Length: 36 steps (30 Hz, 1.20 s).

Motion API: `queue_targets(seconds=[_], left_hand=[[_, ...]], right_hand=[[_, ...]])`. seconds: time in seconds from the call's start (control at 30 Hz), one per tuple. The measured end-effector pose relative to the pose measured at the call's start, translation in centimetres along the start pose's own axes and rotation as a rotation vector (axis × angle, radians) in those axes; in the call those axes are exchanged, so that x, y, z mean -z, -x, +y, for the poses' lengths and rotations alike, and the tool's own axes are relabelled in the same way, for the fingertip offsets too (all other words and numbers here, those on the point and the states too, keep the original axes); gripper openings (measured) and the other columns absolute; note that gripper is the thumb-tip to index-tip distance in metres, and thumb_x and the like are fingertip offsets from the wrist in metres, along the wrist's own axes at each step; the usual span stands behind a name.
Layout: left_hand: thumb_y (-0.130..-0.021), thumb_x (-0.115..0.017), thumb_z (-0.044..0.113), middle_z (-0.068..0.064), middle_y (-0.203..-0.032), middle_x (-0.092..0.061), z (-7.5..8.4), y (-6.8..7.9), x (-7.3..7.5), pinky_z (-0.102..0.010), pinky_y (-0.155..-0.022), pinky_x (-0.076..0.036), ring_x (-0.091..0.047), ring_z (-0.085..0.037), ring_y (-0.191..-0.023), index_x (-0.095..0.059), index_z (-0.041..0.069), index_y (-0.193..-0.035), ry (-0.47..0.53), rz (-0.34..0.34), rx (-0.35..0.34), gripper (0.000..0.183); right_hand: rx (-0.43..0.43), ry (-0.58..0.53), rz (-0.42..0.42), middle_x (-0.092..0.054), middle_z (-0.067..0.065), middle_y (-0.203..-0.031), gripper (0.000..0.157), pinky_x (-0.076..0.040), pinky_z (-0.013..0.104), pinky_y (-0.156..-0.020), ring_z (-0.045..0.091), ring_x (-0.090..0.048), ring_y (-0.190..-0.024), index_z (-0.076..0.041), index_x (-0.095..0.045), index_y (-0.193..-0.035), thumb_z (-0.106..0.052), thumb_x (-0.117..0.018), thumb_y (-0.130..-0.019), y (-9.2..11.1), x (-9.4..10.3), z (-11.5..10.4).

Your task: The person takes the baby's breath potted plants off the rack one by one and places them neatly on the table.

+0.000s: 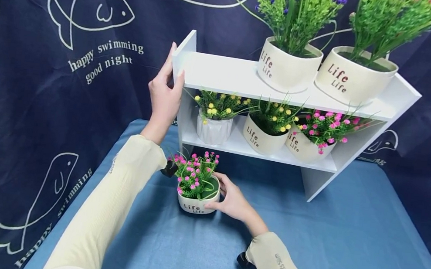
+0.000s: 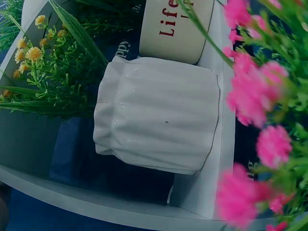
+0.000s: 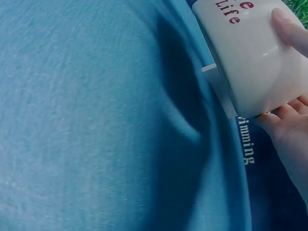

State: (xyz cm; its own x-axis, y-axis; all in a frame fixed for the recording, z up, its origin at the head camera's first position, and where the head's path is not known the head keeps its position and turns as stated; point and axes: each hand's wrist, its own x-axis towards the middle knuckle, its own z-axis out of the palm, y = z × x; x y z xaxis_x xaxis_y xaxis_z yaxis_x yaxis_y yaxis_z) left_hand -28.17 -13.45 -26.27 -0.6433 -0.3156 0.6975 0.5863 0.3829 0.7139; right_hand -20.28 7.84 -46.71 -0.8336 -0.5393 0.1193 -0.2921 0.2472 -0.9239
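My right hand [image 1: 234, 200] grips the right side of a cream oval pot [image 1: 188, 205] marked "Life Life", planted with pink flowers [image 1: 195, 172]. In the right wrist view, the thumb lies on the wall of the pot [image 3: 260, 62] and the other fingers curl round its far side. A shadow falls on the cloth beyond this pot. Up at the white shelf [image 1: 222, 71], my left hand [image 1: 166, 94] holds the upper left side panel between thumb and fingers. The left wrist view leaves that hand out and shows a white ribbed pot [image 2: 159, 115] on the middle board.
Two large cream pots, one with purple flowers [image 1: 289, 68] and one with taller greenery [image 1: 355, 79], stand on the top board. Below sit a yellow-flowered cream pot [image 1: 264, 135] and a pink-flowered one [image 1: 305, 144]. Blue cloth [image 1: 306, 249] covers the table before a fish-print curtain [image 1: 93, 21].
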Motion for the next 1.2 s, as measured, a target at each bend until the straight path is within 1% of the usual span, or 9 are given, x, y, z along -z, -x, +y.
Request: queue_targets(seconds=[0.17, 0.33, 0.47, 0.67, 0.8, 0.9, 1.0, 1.13, 1.2], left_hand=[[-0.095, -0.058, 0.011, 0.001, -0.141, -0.056, 0.1, 0.1, 0.3, -0.028, -0.098, -0.052, -0.058, -0.009, -0.123, -0.048, 0.023, -0.143, -0.013, 0.007, -0.006, 0.050], [-0.095, -0.059, 0.010, 0.000, -0.141, -0.055, 0.1, 0.2, 0.2, -0.029, -0.099, -0.052, -0.058, -0.010, -0.124, -0.048, 0.022, -0.144, -0.005, 0.005, 0.000, 0.051], [-0.095, -0.057, 0.007, -0.004, -0.142, -0.054, 0.4, 0.1, 0.1, -0.030, -0.100, -0.051, -0.057, -0.014, -0.125, -0.047, 0.017, -0.144, -0.005, 0.003, 0.016, 0.051], [-0.094, -0.056, 0.001, -0.008, -0.142, -0.054, 2.8, 0.5, 0.4, -0.029, -0.103, -0.049, -0.057, -0.016, -0.126, -0.048, 0.011, -0.143, -0.007, 0.002, 0.030, 0.051], [-0.094, -0.056, 0.002, -0.007, -0.142, -0.054, 3.6, 0.7, 0.6, -0.028, -0.102, -0.049, -0.057, -0.015, -0.126, -0.048, 0.013, -0.143, -0.003, -0.002, 0.051, 0.051], [-0.094, -0.055, 0.002, -0.008, -0.142, -0.054, 3.5, 0.6, 0.5, -0.028, -0.102, -0.049, -0.057, -0.016, -0.126, -0.048, 0.012, -0.143, -0.004, -0.003, 0.055, 0.051], [-0.094, -0.055, 0.003, -0.007, -0.142, -0.054, 2.5, 0.4, 0.2, -0.030, -0.102, -0.050, -0.057, -0.016, -0.126, -0.048, 0.011, -0.143, 0.001, 0.003, 0.038, 0.050], [-0.094, -0.058, 0.007, -0.001, -0.142, -0.054, 0.5, 0.2, 0.0, -0.029, -0.100, -0.051, -0.057, -0.011, -0.125, -0.048, 0.018, -0.143, 0.004, 0.013, 0.003, 0.051], [-0.095, -0.058, 0.009, 0.001, -0.141, -0.055, 0.2, 0.1, 0.1, -0.027, -0.099, -0.051, -0.057, -0.009, -0.124, -0.049, 0.021, -0.143, 0.006, 0.014, -0.011, 0.050]], right_hand=[[-0.037, 0.019, -0.010, -0.041, 0.023, -0.147, 0.086, -0.039, 0.041, -0.111, 0.037, -0.041, -0.138, 0.000, -0.034, -0.144, -0.009, -0.083, -0.074, 0.1, -0.4, 0.3], [-0.014, 0.017, -0.014, -0.042, 0.025, -0.145, 0.086, -0.038, 0.043, -0.111, 0.039, -0.041, -0.137, 0.002, -0.034, -0.142, -0.008, -0.084, -0.073, -0.1, -0.8, 0.5], [-0.001, 0.012, -0.012, -0.043, 0.024, -0.144, 0.086, -0.037, 0.042, -0.112, 0.039, -0.041, -0.137, 0.002, -0.035, -0.142, -0.009, -0.085, -0.072, -0.2, -1.1, 1.0], [0.062, 0.041, 0.007, -0.045, 0.026, -0.141, 0.086, -0.040, 0.039, -0.110, 0.040, -0.044, -0.134, 0.003, -0.036, -0.140, -0.013, -0.085, -0.072, -0.4, -1.5, 2.0], [0.021, 0.001, -0.007, -0.042, 0.025, -0.144, 0.087, -0.039, 0.041, -0.111, 0.040, -0.042, -0.136, 0.002, -0.033, -0.141, -0.010, -0.085, -0.072, -0.4, -1.4, 2.0], [-0.009, 0.012, -0.016, -0.041, 0.024, -0.145, 0.088, -0.038, 0.043, -0.112, 0.038, -0.042, -0.137, 0.002, -0.032, -0.141, -0.007, -0.084, -0.071, -0.3, -1.2, 2.0], [-0.022, 0.047, -0.021, -0.041, 0.023, -0.145, 0.089, -0.039, 0.042, -0.111, 0.037, -0.044, -0.136, 0.002, -0.031, -0.141, -0.006, -0.085, -0.071, -0.3, -1.3, 2.1], [-0.042, 0.052, -0.029, -0.042, 0.021, -0.145, 0.090, -0.041, 0.041, -0.111, 0.033, -0.046, -0.135, -0.002, -0.032, -0.142, -0.007, -0.085, -0.070, -0.2, -1.4, 2.2], [-0.041, 0.043, -0.032, -0.043, 0.020, -0.145, 0.090, -0.041, 0.041, -0.111, 0.033, -0.046, -0.135, -0.003, -0.033, -0.142, -0.007, -0.086, -0.069, -0.2, -1.5, 2.3]])
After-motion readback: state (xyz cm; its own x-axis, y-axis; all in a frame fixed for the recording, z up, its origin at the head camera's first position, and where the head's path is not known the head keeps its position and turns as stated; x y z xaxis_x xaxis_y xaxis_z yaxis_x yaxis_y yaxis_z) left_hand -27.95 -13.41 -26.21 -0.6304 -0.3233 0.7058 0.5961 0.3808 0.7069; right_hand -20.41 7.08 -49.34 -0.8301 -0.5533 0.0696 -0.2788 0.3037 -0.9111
